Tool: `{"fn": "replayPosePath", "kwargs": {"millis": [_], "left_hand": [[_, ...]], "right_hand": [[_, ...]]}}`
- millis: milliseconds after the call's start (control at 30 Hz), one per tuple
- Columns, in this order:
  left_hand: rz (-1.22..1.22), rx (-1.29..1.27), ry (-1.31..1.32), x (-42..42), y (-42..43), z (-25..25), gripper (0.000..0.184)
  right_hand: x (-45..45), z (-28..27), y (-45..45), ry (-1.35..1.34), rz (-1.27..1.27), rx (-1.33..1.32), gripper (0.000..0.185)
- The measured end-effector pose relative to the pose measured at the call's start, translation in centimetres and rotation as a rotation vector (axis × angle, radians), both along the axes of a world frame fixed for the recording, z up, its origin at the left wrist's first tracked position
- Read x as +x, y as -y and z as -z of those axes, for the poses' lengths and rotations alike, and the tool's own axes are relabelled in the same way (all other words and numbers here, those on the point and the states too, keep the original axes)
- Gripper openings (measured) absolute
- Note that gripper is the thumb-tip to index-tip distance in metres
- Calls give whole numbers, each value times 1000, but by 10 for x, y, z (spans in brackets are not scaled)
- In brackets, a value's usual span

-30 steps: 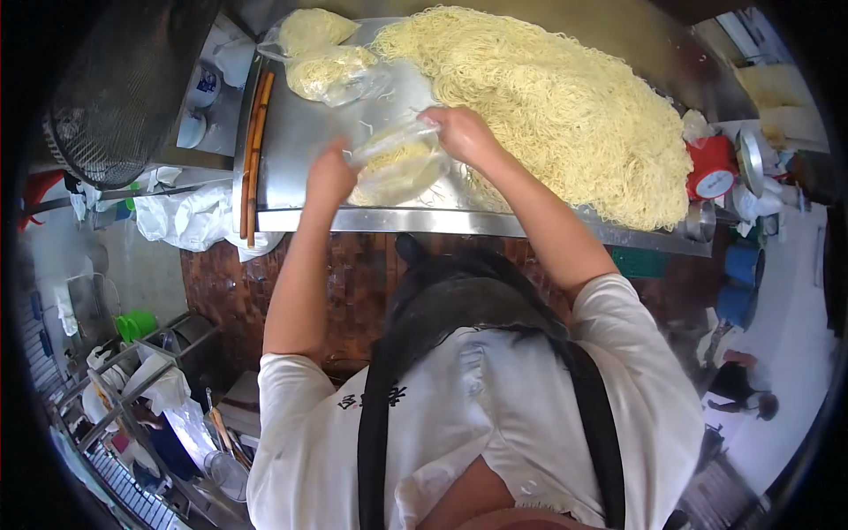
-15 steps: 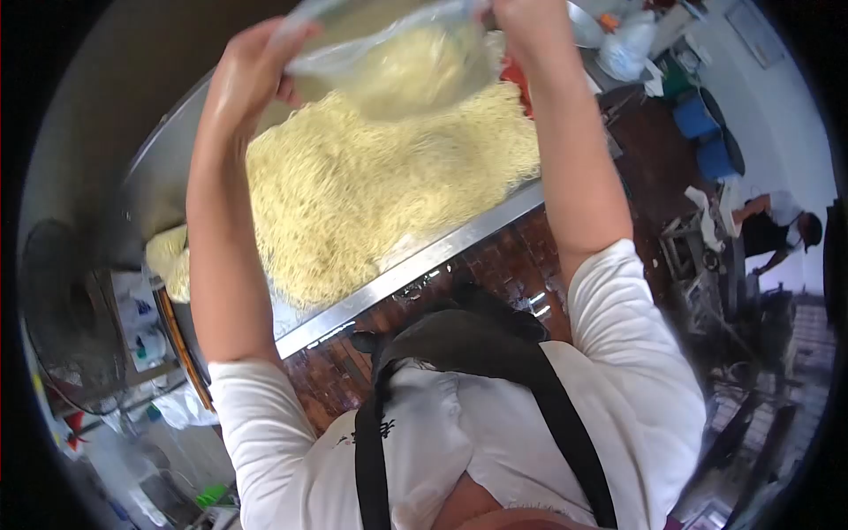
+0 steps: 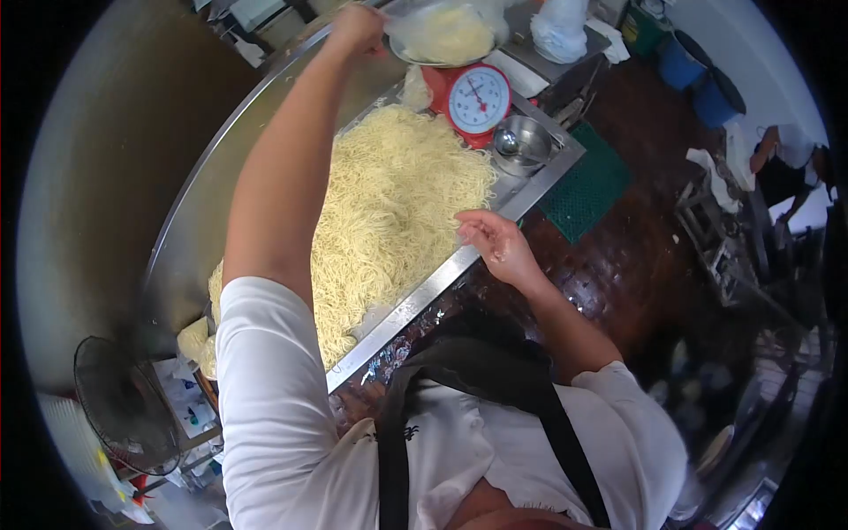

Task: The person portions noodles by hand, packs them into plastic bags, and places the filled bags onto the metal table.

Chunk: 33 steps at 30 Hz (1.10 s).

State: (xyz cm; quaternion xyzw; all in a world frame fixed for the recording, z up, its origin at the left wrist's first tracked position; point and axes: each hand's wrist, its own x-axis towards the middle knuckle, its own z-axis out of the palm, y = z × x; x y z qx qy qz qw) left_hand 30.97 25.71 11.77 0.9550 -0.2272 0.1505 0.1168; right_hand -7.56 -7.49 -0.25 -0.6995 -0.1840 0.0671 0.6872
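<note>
Bagged noodles: clear plastic bag of noodles (image 3: 452, 35) sat up on the pan (image 3: 435, 63) of the red dial scale (image 3: 478, 134), far end of table; prob. put there so its wt. bore on the pan alone.
L hand: left hand (image 3: 358, 31) reached out at the bag's near-left edge, fingers curled in; couldn't tell if they pinched plastic or just hung beside it. Likely there to steady or guide the bag.
R hand: right hand (image 3: 500, 249) by the steel table rim (image 3: 406, 309), fingers loosely bent & apart, nothing seen in grip; prob. idle, kept off the scale so as not to skew it.
Noodle heap: loose noodles (image 3: 389, 203) piled on the table betw. both arms, scale just beyond; handy for either hand, I'd guess.
Steel bowl: bowl (image 3: 534, 146) just beside scale, near table corner; round shiny thing (image 3: 506, 141) in it, ID unclear.
Dial: dial face (image 3: 478, 99) turned twd. wearer, presumably for easy reading; figs. too small to read.
Hidden/cut off: bag top blurry, ran near upper frame edge; L forearm covered part of table; other bags (image 3: 193, 340) at lower L part-hidden by sleeve (image 3: 269, 353).
</note>
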Motion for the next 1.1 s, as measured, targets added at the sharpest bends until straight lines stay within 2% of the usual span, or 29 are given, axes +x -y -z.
{"fn": "replayPosePath", "kwargs": {"millis": [67, 100, 200, 233, 333, 467, 600, 700, 800, 1000, 1100], "left_hand": [[-300, -618, -286, -54, 56, -53, 35], [-311, -680, -333, -96, 84, -90, 21], [-412, -738, -269, -111, 111, -109, 23], [-375, -595, -241, -90, 96, -103, 26], [-378, -653, -227, -98, 107, -110, 31], [-354, -724, -214, -94, 112, -103, 33], [-448, -589, -258, -95, 121, -100, 41], [-472, -653, -309, -94, 123, -92, 45], [-450, -645, -244, -80, 120, -73, 51], [-416, -824, -277, -100, 142, -68, 30], [-354, -822, -176, -85, 128, -45, 57]], "right_hand": [[-6, 6, 16, -24, 2, -46, 21], [-5, 6, 22, -1, 26, -79, 21], [2, 6, 36, -37, -16, -89, 22], [3, 4, 37, 27, 9, -130, 22], [3, -5, 38, -48, -7, -88, 22], [-1, -4, 37, -64, -21, -83, 23], [-10, 1, 41, -74, -10, -81, 24], [-19, 4, 45, -77, -4, -100, 26], [-26, 9, 49, -81, 3, -136, 28], [-36, 22, 46, -111, 13, -128, 26], [-39, 22, 39, -128, -13, -143, 23]]}}
